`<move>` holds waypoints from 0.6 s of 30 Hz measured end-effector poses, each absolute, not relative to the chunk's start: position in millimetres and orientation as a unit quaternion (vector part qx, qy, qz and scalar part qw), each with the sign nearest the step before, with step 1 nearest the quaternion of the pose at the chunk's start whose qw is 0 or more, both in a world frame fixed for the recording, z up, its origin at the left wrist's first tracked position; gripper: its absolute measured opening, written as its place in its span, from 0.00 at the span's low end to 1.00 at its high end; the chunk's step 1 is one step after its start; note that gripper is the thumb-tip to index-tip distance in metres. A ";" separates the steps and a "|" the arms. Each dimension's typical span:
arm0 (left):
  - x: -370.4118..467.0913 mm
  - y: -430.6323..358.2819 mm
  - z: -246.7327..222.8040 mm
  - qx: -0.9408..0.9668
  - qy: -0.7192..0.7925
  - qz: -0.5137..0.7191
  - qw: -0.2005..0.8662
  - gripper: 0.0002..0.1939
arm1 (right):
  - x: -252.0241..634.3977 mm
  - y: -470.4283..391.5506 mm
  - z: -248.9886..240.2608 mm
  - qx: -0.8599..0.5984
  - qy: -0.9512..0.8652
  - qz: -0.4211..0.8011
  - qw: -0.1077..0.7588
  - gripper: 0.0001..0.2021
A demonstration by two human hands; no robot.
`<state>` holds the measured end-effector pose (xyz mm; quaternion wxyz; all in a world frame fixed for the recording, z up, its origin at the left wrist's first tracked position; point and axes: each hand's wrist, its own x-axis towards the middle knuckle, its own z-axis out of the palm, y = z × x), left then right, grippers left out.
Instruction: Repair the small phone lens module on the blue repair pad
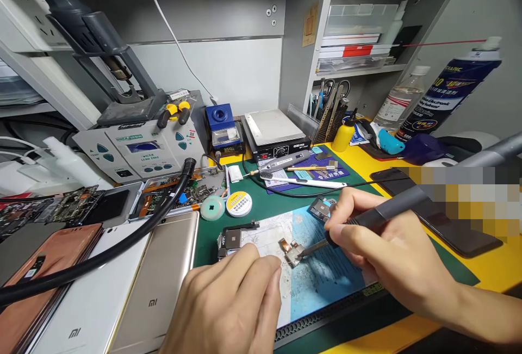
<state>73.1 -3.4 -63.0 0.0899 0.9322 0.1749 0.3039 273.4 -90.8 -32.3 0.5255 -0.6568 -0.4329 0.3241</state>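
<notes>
My right hand point(391, 250) grips a pen-shaped tool point(381, 207) with a thick dark grey handle. The tool's narrow metal tip touches a small phone part point(294, 255) with a copper-coloured flex strip, lying on a blue-and-white work surface point(326, 272). My left hand point(232, 299) is closed at the near left of that part, thumb and finger pinched together. Whatever sits in its pinch, if anything, is hidden. Beyond the left hand lies a camera module or board piece point(233, 238); a similar piece point(321, 208) lies by the right fingertips.
Phones point(153, 289) lie at the left under a black hose point(122, 250) from a hot air station point(150, 144). A round tin point(239, 203), a soldering iron point(285, 162) and a heating plate point(277, 128) stand behind. A dark phone point(440, 218) and spray can point(452, 90) are at the right.
</notes>
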 end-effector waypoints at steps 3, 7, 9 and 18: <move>73.5 -3.6 -63.1 0.931 0.172 0.308 0.089 0.07 | 275.0 -90.0 -33.3 -0.662 -0.430 0.325 0.522 0.09; 74.4 -5.4 -62.5 0.929 0.179 0.315 0.081 0.07 | 273.8 -91.3 -34.6 -0.656 -0.444 0.317 0.521 0.09; 74.5 -5.9 -62.5 0.928 0.183 0.315 0.081 0.07 | 272.1 -92.3 -34.4 -0.651 -0.457 0.306 0.523 0.09; 72.7 -5.1 -64.8 0.931 0.176 0.304 0.100 0.06 | 268.9 -92.2 -34.0 -0.627 -0.515 0.264 0.522 0.10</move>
